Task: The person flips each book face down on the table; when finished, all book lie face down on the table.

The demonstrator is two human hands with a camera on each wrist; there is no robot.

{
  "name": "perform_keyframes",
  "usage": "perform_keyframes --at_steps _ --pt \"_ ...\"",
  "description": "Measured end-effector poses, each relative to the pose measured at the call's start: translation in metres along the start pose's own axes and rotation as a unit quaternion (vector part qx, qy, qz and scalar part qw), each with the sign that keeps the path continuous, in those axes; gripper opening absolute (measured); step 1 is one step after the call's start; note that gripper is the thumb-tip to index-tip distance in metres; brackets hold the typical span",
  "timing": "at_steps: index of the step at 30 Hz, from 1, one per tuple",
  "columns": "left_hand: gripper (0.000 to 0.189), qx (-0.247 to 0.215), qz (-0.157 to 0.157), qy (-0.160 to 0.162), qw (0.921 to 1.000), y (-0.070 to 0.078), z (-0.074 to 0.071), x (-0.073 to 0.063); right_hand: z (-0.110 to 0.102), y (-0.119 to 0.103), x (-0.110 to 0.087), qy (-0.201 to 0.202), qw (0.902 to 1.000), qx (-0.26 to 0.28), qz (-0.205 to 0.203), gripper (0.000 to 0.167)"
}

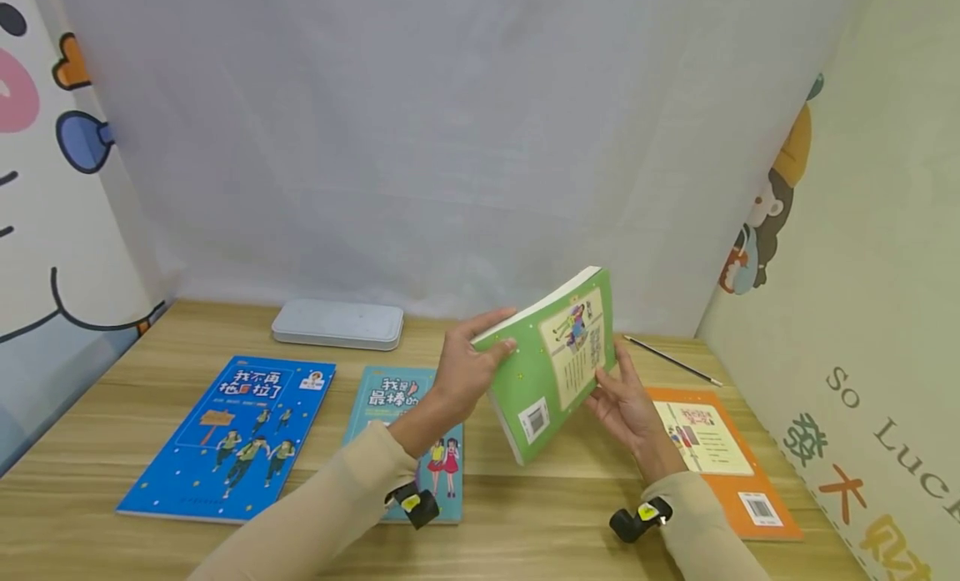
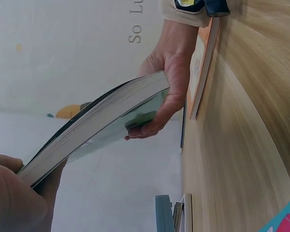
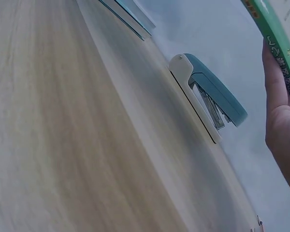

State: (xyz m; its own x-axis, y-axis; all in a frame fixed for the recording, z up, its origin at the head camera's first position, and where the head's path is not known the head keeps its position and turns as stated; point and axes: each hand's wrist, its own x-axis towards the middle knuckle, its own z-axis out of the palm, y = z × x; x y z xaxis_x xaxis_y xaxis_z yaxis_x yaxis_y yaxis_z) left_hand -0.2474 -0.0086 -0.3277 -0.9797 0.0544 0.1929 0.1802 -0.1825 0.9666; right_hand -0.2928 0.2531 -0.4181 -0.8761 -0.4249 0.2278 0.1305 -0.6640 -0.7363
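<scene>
A green paperback book (image 1: 525, 356) is held up over the table, tilted, with its barcode side toward me in the head view. My left hand (image 1: 467, 364) pinches its upper left corner, thumb on the cover. At the opposite edge my right hand (image 1: 624, 404) holds it, thumb on the cover and fingers behind. The left wrist view shows the edges of the book's pages (image 2: 101, 121) between both hands. In the right wrist view, the book's spine (image 3: 282, 63) lies against my right hand.
A blue book (image 1: 232, 439) and a teal book (image 1: 450, 448) lie at left and centre. An orange book (image 1: 750, 481) is beneath my right forearm. Behind are a pale case (image 1: 337, 323), a pencil (image 1: 671, 361) and a stapler (image 3: 212, 92), hidden in the head view.
</scene>
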Motion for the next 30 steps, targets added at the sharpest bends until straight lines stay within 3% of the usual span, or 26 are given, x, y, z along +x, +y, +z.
perform_keyframes --at_steps 8,13,18,24,27,30 --pt "0.05 0.033 -0.043 -0.024 0.9983 -0.001 -0.004 -0.001 -0.002 -0.002 -0.006 0.02 0.9996 -0.018 -0.013 0.055" --pt "0.063 0.088 -0.035 -0.09 0.9914 0.002 -0.012 0.002 -0.003 -0.005 -0.008 0.024 0.9993 -0.029 -0.009 0.053" --pt "0.074 0.152 -0.033 -0.182 0.9709 0.009 -0.02 0.015 -0.004 -0.009 -0.011 0.019 0.9992 -0.034 0.002 0.054" --pt "0.076 0.206 -0.059 -0.286 0.934 0.018 -0.027 0.031 -0.006 -0.012 -0.016 0.016 0.9976 -0.063 0.024 0.056" --pt "0.076 0.221 -0.081 -0.318 0.9186 0.022 -0.028 0.036 -0.006 -0.012 -0.016 0.013 0.9959 -0.084 0.031 0.054" --pt "0.075 0.242 -0.099 -0.327 0.9081 0.025 -0.028 0.039 -0.004 -0.013 -0.016 0.013 0.9938 -0.102 0.04 0.053"
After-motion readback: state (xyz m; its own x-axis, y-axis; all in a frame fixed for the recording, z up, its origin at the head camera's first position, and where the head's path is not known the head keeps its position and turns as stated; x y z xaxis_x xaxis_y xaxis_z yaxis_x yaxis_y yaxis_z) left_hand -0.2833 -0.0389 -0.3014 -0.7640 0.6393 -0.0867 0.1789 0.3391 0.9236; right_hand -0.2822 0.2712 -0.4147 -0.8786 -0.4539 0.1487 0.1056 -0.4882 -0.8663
